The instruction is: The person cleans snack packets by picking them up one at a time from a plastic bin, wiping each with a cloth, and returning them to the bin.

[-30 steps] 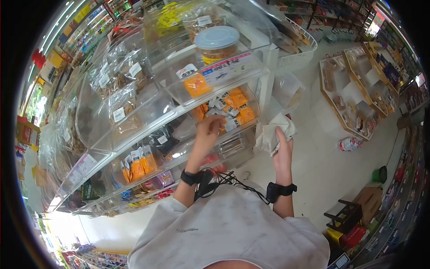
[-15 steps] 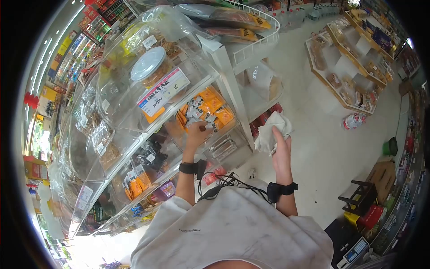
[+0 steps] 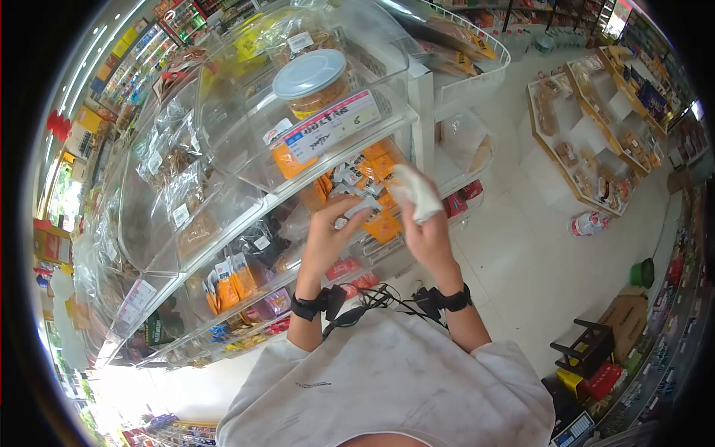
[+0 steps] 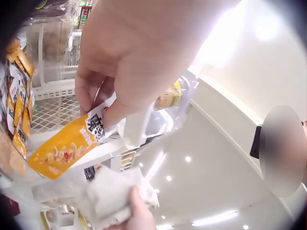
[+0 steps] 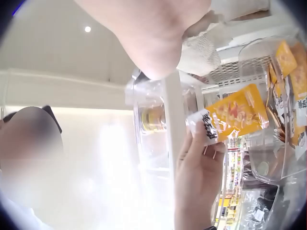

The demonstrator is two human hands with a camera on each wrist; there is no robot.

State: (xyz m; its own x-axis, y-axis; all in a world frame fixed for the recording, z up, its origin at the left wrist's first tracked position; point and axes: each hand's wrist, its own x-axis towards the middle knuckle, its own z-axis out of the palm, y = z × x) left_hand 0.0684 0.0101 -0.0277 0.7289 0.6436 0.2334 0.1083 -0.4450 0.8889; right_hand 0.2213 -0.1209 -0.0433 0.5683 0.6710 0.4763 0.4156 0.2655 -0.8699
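Snack packet (image 4: 62, 146) | left hand (image 4: 144, 48) pinches | print unreadable | cloth (image 3: 417, 192) in right hand (image 3: 430, 242)

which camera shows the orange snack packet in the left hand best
The right wrist view: the orange snack packet lies whole in frame, the left hand pinching its white end. The left wrist view shows it blurred, with fingers covering part of that end. The head view shows it only small.
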